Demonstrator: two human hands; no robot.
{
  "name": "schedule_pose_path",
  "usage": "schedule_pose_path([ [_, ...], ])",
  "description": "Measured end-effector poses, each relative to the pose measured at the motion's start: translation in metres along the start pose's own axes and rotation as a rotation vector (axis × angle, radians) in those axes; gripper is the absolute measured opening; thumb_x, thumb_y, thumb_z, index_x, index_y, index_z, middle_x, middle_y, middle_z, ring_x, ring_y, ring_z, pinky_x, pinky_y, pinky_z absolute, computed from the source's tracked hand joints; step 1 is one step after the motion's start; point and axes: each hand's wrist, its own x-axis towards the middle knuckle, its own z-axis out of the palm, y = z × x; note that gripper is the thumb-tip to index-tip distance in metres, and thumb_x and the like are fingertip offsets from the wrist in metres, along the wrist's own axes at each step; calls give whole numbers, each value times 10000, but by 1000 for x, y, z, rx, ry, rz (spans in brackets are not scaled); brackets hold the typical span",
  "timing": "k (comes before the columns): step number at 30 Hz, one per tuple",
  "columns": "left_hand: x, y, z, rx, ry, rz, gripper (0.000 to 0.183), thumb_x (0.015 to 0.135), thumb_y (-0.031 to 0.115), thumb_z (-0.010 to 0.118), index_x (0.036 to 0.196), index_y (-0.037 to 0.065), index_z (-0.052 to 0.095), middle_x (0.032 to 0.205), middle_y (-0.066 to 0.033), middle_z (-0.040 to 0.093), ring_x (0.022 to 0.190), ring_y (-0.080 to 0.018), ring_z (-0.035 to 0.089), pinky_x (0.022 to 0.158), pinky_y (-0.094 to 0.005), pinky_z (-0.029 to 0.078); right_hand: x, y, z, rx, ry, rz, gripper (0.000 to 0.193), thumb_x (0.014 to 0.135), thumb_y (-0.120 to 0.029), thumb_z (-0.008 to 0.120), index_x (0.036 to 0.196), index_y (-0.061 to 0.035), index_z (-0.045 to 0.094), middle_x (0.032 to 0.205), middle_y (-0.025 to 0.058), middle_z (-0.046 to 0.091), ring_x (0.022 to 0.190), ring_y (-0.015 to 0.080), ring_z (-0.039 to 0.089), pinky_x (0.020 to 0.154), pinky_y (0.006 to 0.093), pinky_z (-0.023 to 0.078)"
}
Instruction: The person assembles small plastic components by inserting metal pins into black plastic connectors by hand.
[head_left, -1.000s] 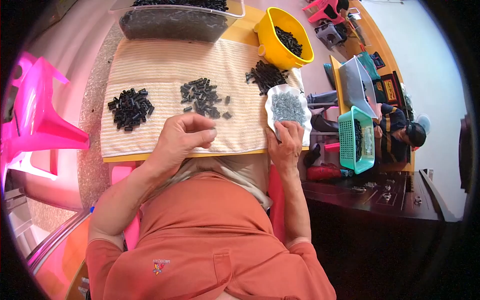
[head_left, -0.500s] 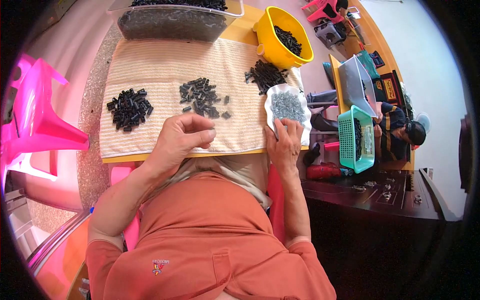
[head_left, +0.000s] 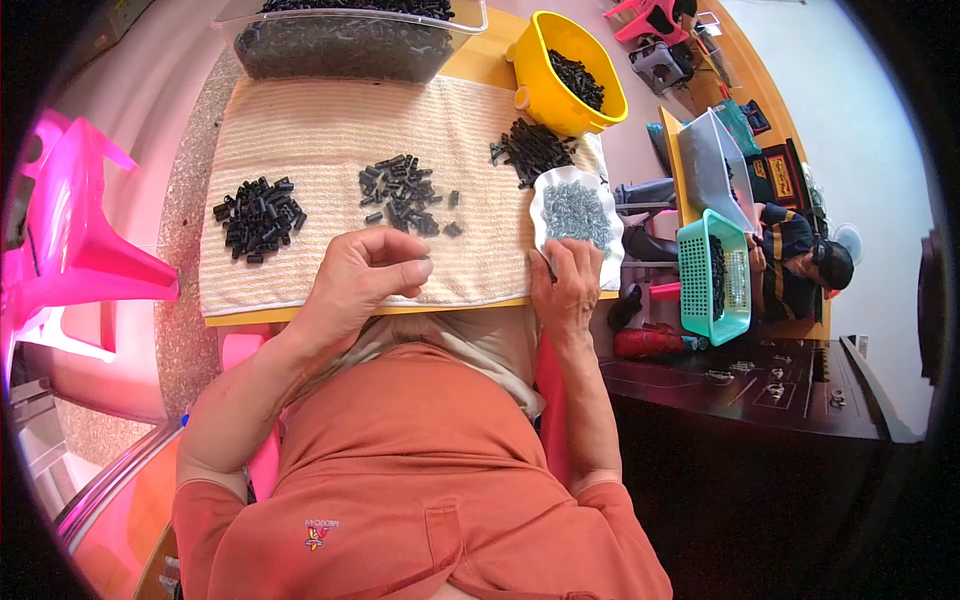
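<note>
Over the towel's near edge, my left hand (head_left: 365,275) is closed, thumb and forefinger brought together; whatever they pinch is hidden. My right hand (head_left: 568,285) reaches over the near rim of a white wavy-edged dish (head_left: 537,215) full of small clear, shiny pieces (head_left: 577,212). Its fingers are bent down at those pieces, and their tips are hard to see. Beyond my left hand lies a loose pile of short dark tubular pieces (head_left: 400,195), with a couple lying apart. Farther left is a pile of black tubular pieces (head_left: 258,220). Longer black pieces (head_left: 538,155) are heaped behind the dish.
A striped towel (head_left: 300,130) covers the table. At the back stand a clear bin (head_left: 340,50) of black parts and a yellow tub (head_left: 535,85). To the right, a person (head_left: 800,265) sits by a green basket (head_left: 690,280). A pink stool (head_left: 95,230) stands left.
My right hand has shifted very slightly at the dish's near rim, its fingers drawn in a little. The left hand keeps its place and pose.
</note>
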Motion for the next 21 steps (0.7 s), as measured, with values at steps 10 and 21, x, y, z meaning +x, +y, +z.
schedule_pose_path([
  [10,-1,1,0,-10,-5,-3,178,844,39,737,1000,-14,672,853,-43,675,735,-94,619,688,-230,521,-1,0,3,49,62,-8,172,771,-111,768,876,-49,646,883,111,615,869,336,594,912,525,481],
  [21,-1,1,1,-2,4,-8,188,842,55,751,997,-12,670,861,-50,679,736,-98,627,689,-236,531,4,-5,3,87,48,-14,151,788,-86,744,885,-38,638,875,124,614,847,343,589,907,530,480],
])
